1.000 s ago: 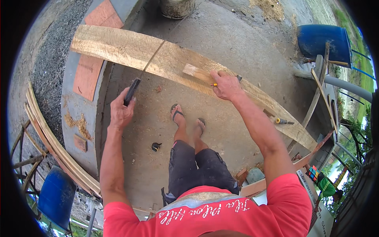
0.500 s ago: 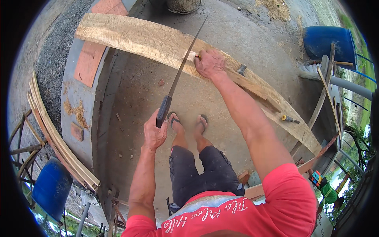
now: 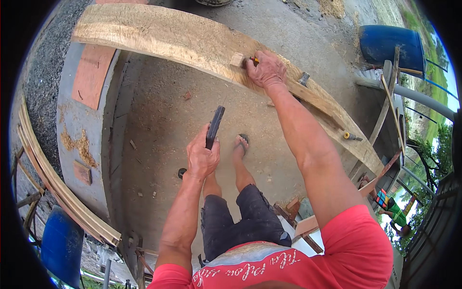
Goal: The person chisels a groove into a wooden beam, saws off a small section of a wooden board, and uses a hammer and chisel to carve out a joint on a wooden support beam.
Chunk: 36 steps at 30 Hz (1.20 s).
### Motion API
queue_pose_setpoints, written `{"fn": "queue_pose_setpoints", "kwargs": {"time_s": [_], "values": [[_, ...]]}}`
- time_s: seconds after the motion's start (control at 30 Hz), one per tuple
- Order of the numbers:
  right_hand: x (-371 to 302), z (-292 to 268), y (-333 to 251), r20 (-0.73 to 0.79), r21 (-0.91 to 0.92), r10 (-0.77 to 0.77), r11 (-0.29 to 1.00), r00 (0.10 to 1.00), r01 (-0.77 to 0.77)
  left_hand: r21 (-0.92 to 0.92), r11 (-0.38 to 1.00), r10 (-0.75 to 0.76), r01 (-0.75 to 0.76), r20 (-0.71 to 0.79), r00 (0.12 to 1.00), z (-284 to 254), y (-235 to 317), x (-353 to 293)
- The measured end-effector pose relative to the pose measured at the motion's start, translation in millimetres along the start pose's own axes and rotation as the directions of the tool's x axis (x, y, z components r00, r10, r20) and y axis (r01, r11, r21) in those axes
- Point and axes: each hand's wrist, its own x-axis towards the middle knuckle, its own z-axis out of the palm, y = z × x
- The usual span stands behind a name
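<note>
My left hand [image 3: 202, 155] is closed around the black handle of a saw [image 3: 215, 127], held low over the floor short of the board. Its blade is hardly visible now, seemingly edge-on. On a long, wide wooden board [image 3: 159, 34], my right hand [image 3: 267, 71] presses down with a small dark and yellow-red pencil-like stick [image 3: 254, 60] between its fingers. Under that hand a narrow wood strip [image 3: 313, 102] lies along the board, its squared end sticking out to the left. Beside the strip stands what looks like a hammer head [image 3: 303, 78]. Farther right lies a yellow-and-black tool handle [image 3: 352, 136].
A low concrete wall [image 3: 86, 139] carries the board's left part, with a reddish plywood piece [image 3: 94, 76] and sawdust on it. Long wood strips [image 3: 57, 183] lean at left. Blue barrels [image 3: 392, 48] stand on both sides. Someone in green [image 3: 397, 216] is at far right.
The saw has turned so its blade no longer shows plainly. My left hand has shifted right and slightly up. My left foot has stepped back. The strip's end shows more beside my right hand.
</note>
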Motion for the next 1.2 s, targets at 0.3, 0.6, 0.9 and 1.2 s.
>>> {"fn": "queue_pose_setpoints", "kwargs": {"time_s": [0.3, 0.6, 0.9, 1.2], "values": [[2.6, 1.9, 1.4, 0.030, -0.043, 0.006, 0.999, 1.000, -0.005, 0.005, 0.995, -0.103, 0.103, 0.116, 0.988, -17.9, 18.3, -4.4], [1.7, -0.6, 7.0, 0.012, -0.013, 0.008, 1.000, 1.000, -0.008, 0.077, 0.994, -0.081, 0.077, 0.047, 0.996, -36.7, -0.8, -81.4], [3.6, 4.3, -0.6, -0.006, -0.005, -0.026, 1.000, 1.000, 0.026, 0.119, 0.992, -0.032, 0.033, -0.012, 0.999, 6.1, -6.4, -22.9], [4.5, -2.6, -7.2, 0.090, -0.044, -0.001, 0.999, 0.996, 0.005, 0.076, 0.992, -0.101, 0.101, 0.001, 0.995, 5.2, -0.9, -18.6]]}}
